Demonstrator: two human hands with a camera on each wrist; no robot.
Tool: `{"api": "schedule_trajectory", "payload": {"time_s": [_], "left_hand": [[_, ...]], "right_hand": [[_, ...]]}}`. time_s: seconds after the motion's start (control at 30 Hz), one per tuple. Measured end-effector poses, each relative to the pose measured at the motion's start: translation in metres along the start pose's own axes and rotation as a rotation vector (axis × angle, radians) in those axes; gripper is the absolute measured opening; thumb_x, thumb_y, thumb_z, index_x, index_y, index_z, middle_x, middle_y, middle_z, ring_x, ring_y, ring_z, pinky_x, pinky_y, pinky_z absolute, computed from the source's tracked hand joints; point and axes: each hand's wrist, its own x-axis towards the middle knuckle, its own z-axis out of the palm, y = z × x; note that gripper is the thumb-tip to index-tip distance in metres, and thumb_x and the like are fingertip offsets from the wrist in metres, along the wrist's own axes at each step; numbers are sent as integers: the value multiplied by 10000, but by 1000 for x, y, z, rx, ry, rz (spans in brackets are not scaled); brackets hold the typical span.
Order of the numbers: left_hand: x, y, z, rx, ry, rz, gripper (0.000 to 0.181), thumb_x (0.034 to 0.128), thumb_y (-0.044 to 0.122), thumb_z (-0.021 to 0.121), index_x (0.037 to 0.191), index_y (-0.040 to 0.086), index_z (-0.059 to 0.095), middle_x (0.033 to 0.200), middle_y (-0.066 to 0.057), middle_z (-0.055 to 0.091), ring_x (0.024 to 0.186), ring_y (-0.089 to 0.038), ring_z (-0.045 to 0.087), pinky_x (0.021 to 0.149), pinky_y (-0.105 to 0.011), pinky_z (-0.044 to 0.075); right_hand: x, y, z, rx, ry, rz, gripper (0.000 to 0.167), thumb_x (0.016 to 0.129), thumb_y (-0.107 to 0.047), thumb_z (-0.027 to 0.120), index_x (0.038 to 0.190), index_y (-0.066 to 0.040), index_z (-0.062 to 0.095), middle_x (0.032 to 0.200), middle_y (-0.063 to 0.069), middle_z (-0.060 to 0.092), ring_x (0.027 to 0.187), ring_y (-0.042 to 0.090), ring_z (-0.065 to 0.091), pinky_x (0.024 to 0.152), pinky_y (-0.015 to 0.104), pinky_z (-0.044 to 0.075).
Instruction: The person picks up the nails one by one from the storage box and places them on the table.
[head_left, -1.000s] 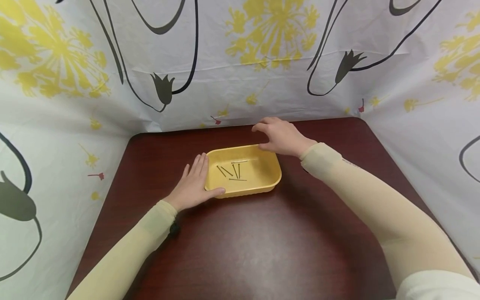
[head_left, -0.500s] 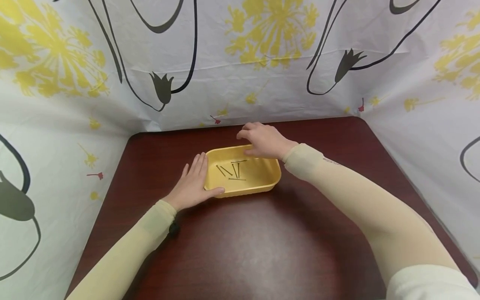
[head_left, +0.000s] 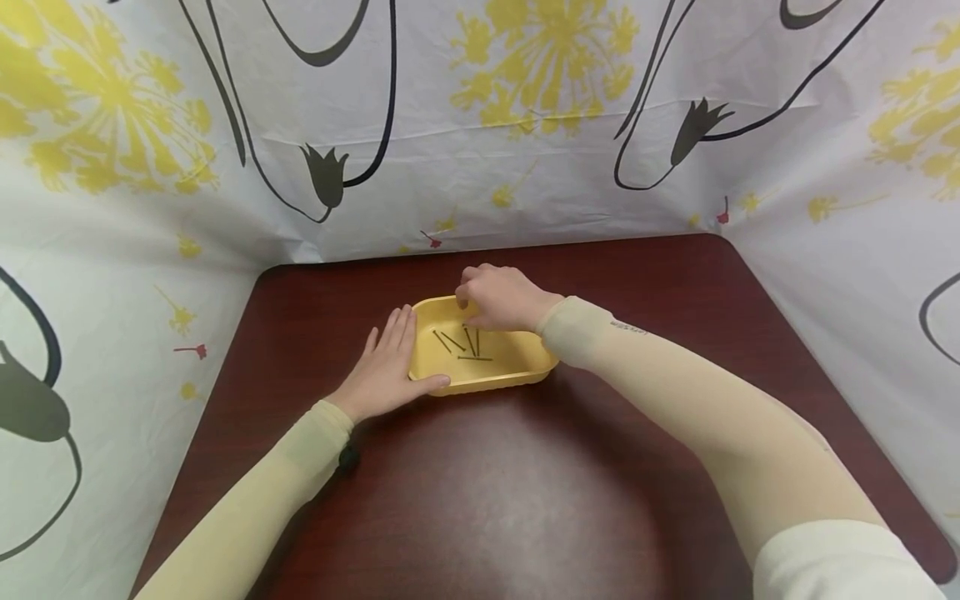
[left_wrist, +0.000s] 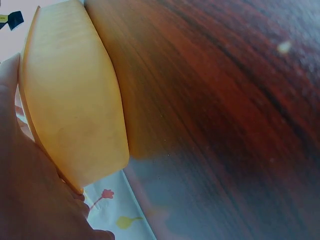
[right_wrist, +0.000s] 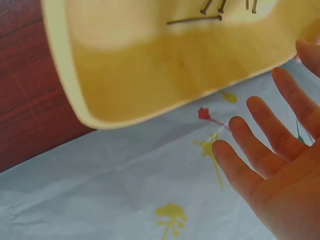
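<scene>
A yellow plastic tub stands at the middle of the table with several dark nails lying loose on its floor. My left hand rests against the tub's left end, fingers straight and thumb on the front rim; the left wrist view has this hand beside the tub's outer wall. Over the tub's back half hovers my right hand, covering part of the back rim. In the right wrist view its fingers are spread and hold nothing, apart from the nails.
The dark reddish wooden table extends to the front and both sides of the tub. A white cloth with printed flowers hangs behind the table and along its sides.
My right hand has moved left from the tub's back right corner, and a little lower, over the back nails. My left hand, the tub and the visible nails stay in place.
</scene>
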Motion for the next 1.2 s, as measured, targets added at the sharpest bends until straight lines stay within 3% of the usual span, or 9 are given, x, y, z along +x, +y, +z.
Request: {"api": "schedule_trajectory", "payload": {"time_s": [0.4, 0.67, 0.9, 1.2], "left_hand": [[0, -2, 0, 8, 3, 8, 1202, 844, 811, 508, 1602, 78, -67, 1665, -39, -160, 1534, -257, -87, 1184, -591, 67], [1, -3, -2, 16, 4, 13, 1213, 825, 860, 449, 1605, 78, -53, 1668, -37, -149, 1534, -248, -82, 1187, -581, 76], [2, -6, -2, 30, 11, 22, 1219, 822, 871, 433, 1604, 65, -41, 1668, -40, -145, 1538, -272, -51, 1187, -580, 89], [3, -6, -3, 15, 3, 14, 1220, 826, 854, 461, 1604, 56, -35, 1667, -39, -147, 1534, -244, -82, 1190, -571, 84]], "right_hand": [[10, -17, 22, -63, -61, -39, 196, 840, -244, 813, 1015, -160, 789, 1010, 8, 603, 958, 235, 527, 724, 396, 520], [13, -23, 35, -119, -18, -80, 126, 823, -301, 812, 874, -195, 768, 955, -8, 597, 944, 229, 478, 713, 390, 499], [16, -25, 43, -128, -35, -86, 88, 818, -278, 796, 805, -210, 742, 902, -7, 596, 860, 221, 509, 676, 359, 498], [20, -32, 50, -147, -108, -24, 272, 912, -225, 677, 658, -208, 580, 845, -4, 599, 796, 220, 565, 651, 394, 516]]}}
